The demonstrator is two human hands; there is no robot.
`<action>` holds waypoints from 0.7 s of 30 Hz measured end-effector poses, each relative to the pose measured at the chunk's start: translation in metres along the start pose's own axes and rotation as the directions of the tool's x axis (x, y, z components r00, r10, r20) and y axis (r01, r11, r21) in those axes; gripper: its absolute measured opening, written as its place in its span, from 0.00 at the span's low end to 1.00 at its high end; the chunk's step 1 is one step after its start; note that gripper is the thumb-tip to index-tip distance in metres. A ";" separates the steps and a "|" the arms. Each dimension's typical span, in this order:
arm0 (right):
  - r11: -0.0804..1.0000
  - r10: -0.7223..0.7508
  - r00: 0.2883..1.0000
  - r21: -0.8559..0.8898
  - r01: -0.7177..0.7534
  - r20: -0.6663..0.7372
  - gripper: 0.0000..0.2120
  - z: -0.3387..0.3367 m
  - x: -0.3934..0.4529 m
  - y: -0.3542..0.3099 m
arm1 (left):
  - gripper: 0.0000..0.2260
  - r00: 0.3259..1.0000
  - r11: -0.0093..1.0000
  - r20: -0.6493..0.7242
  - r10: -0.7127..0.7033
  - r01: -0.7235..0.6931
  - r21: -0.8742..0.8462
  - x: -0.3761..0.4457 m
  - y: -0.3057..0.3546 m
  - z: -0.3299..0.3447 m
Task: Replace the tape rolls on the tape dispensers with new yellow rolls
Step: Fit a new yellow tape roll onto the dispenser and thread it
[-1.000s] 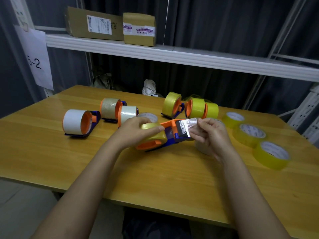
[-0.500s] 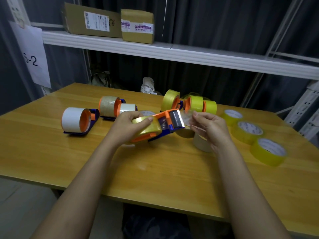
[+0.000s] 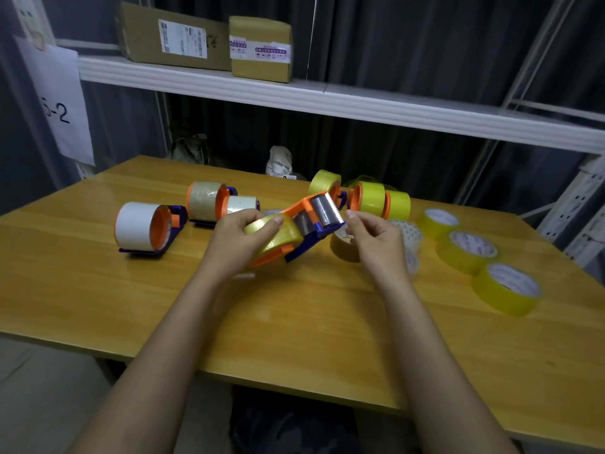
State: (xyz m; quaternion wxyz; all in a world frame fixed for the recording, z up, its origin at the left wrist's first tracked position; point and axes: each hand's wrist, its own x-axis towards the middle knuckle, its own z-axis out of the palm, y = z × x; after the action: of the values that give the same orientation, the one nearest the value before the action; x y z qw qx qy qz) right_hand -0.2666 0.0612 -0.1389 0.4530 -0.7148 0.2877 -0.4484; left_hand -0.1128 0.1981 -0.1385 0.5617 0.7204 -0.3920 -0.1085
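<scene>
Dispensers: six, one (image 3: 304, 224) gripped by left hand (image 3: 235, 244); right hand (image 3: 376, 237) pinches tape end; three loose yellow rolls (image 3: 468, 250) (sign (image 3: 59, 103) reads "5-2").

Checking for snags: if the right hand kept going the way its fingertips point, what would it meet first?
Probably the serrated metal blade of the orange-and-blue tape dispenser, just beyond the right hand; depth is unclear.
</scene>
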 end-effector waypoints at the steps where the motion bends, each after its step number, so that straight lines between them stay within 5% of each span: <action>1: 1.000 0.002 1.000 0.002 -0.002 0.012 0.05 0.002 -0.001 0.001 | 0.12 1.000 1.000 -0.001 0.005 -0.005 -0.001 -0.001 0.001 0.001; 7: 0.996 0.054 0.998 0.072 -0.051 -0.035 0.10 0.006 0.001 0.000 | 0.12 1.000 1.000 0.002 0.012 -0.012 -0.017 -0.006 0.006 0.004; 21: 0.967 0.130 0.990 0.227 -0.115 -0.052 0.04 -0.009 0.006 -0.001 | 0.07 0.998 0.998 0.006 0.060 -0.060 0.022 -0.007 0.007 0.011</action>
State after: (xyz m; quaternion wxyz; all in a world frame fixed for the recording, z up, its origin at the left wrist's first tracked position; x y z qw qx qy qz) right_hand -0.2723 0.0536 -0.1337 0.5474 -0.6249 0.2942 -0.4725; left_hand -0.1269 0.1948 -0.1376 0.5554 0.7143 -0.4163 -0.0893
